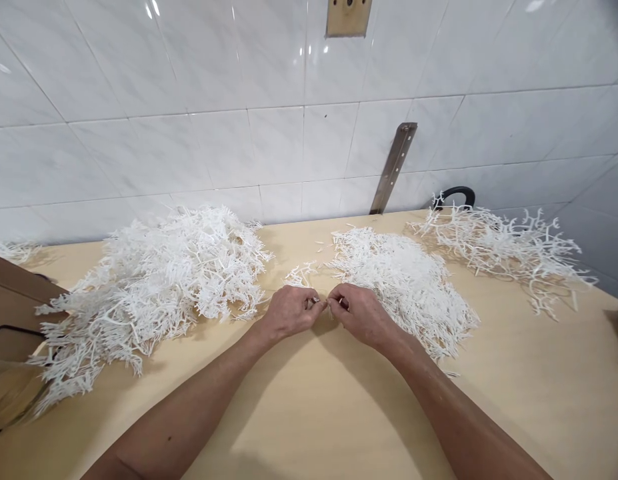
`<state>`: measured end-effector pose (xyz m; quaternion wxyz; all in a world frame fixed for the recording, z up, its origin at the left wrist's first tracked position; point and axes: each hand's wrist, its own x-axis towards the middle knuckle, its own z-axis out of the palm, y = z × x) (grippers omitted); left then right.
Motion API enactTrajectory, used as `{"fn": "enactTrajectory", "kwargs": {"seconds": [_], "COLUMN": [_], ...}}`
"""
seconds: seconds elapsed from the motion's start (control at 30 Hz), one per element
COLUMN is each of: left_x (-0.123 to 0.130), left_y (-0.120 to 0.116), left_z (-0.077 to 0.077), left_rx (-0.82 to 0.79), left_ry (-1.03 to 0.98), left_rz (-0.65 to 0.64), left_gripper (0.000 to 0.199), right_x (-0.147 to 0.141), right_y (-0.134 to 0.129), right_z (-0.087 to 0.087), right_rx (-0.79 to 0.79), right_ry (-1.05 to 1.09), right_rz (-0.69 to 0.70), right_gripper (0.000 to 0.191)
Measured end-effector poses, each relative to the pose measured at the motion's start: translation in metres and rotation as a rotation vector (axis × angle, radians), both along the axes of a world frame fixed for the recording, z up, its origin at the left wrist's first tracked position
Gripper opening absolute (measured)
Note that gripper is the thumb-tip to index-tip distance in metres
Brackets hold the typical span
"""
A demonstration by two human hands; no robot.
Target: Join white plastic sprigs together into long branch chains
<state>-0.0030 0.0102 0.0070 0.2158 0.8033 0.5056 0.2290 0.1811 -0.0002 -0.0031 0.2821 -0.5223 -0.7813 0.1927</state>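
Note:
My left hand and my right hand meet fingertip to fingertip just above the table, both closed in a pinch. Bits of white plastic show at the fingers of each; the fingers hide most of what they grip. Left of them spreads a big heap of white branching plastic pieces, dense with thin prongs. Close beside my right hand lies a pile of small loose white plastic sticks. A few white branched bits rest just beyond my left hand.
Bare, open-branched white plastic runners lie at the far right, before a black curved handle. A metal bracket leans at the tiled wall. A brown box-like object stands at the left on the wooden table.

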Motion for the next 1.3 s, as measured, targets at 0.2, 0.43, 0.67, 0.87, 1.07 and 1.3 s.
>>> {"fn": "enactTrajectory", "kwargs": {"seconds": [0.2, 0.43, 0.67, 0.87, 1.07, 1.3], "left_x": [0.0, 0.001, 0.004, 0.005, 0.003, 0.001], "left_y": [0.002, 0.0, -0.001, -0.002, -0.001, 0.003], "left_z": [-0.002, 0.002, -0.001, 0.0, -0.001, -0.009], "left_rx": [-0.078, -0.114, -0.011, 0.0, -0.033, -0.083], "left_ry": [-0.098, -0.064, 0.092, 0.131, 0.168, -0.169], "left_rz": [-0.044, -0.052, 0.026, -0.007, -0.014, 0.015], "left_gripper": [0.023, 0.021, 0.022, 0.023, 0.014, 0.026], "right_x": [-0.004, -0.002, -0.001, -0.003, -0.01, 0.019], "right_y": [-0.002, -0.003, -0.001, -0.003, 0.006, 0.02], "right_z": [-0.001, -0.003, -0.005, -0.004, -0.016, -0.021], "right_rx": [-0.041, -0.007, 0.003, 0.002, 0.09, 0.19], "right_ry": [0.057, -0.019, -0.069, -0.078, -0.257, -0.109], "right_rz": [0.005, 0.042, 0.059, 0.082, 0.007, -0.354], "right_gripper": [0.016, 0.014, 0.019, 0.017, 0.018, 0.012]}}
